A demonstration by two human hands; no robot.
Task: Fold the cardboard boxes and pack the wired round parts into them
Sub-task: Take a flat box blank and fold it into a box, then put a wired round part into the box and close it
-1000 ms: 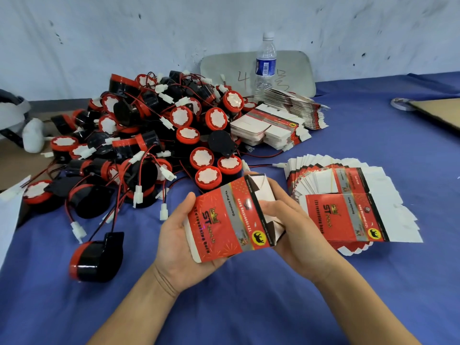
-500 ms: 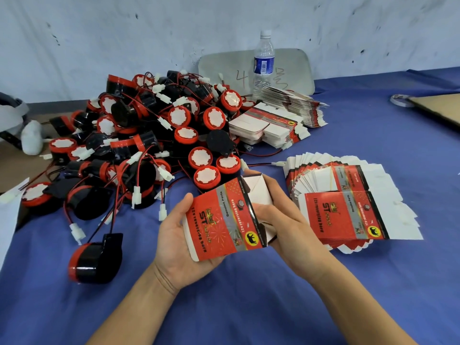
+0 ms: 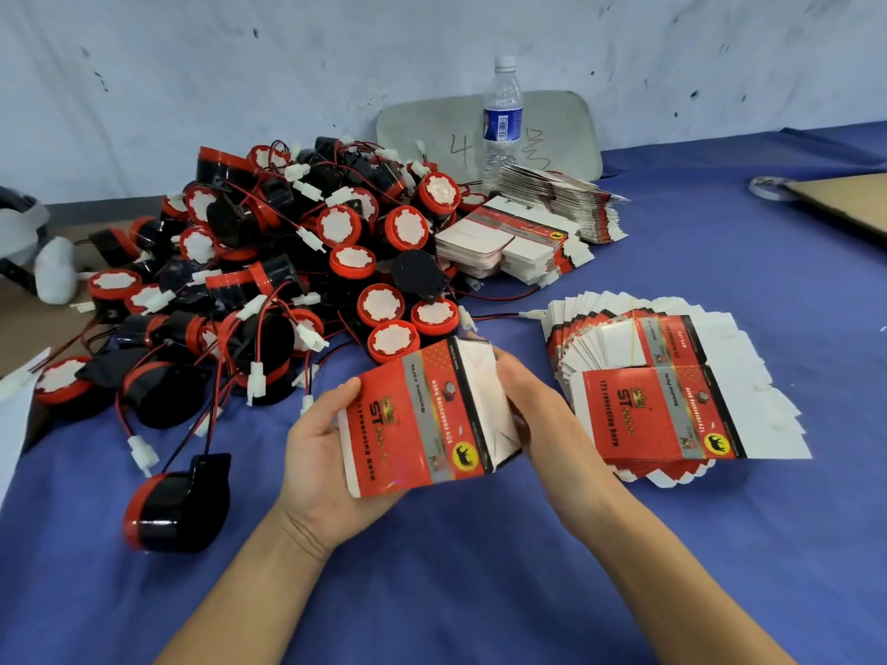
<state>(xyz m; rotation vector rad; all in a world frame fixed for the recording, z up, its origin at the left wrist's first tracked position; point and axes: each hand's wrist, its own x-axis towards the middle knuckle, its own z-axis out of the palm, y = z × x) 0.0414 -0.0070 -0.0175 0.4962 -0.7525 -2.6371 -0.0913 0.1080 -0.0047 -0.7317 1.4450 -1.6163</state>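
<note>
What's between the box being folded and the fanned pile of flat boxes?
Only the right hand, holding the box at its white end; the head view shows nothing else before the fanned pile.

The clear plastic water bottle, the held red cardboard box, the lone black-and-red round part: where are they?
Clear plastic water bottle (image 3: 502, 122), head view, blue label.
Red cardboard box (image 3: 408, 434), head view, red printed front.
Lone black-and-red round part (image 3: 185, 511), head view, black side.
</note>
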